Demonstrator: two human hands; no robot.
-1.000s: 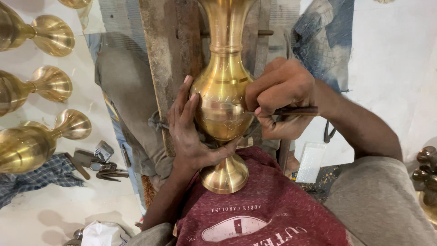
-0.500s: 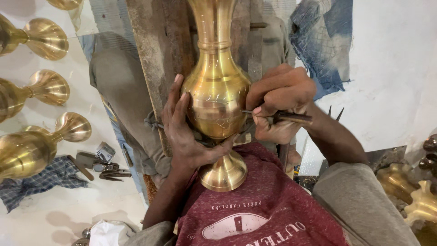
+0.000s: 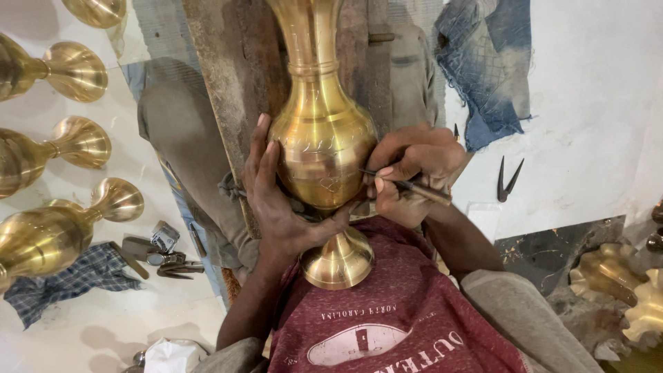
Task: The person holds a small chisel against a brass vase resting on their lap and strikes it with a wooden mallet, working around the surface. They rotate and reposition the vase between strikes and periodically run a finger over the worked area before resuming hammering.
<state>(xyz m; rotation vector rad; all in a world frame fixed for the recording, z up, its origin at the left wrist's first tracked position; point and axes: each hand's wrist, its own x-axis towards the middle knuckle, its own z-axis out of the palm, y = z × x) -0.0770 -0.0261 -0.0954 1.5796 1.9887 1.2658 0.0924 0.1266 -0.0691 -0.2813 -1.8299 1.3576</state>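
Fingers of my right hand pinch a thin engraving tool vs the brass vase at centre, left hand cupping its belly w/ spread fingers; I reckon the tip could skid on that slick curve & scratch it.

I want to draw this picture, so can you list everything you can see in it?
Brass vase: one, gold, centre, foot against the red shirt.
Engraving tool: one, dark, tip on the vase belly.
Wooden plank: one, brown, behind the vase.
Other brass vases: four, gold, lying at left.
Checked cloth: one, blue, lower left.
Small metal tools: a few, grey, left floor.
Denim rag: one, blue, upper right.
Pointed divider: one, dark, right.
Left hand: cradles the vase.
Right hand: grips the tool.
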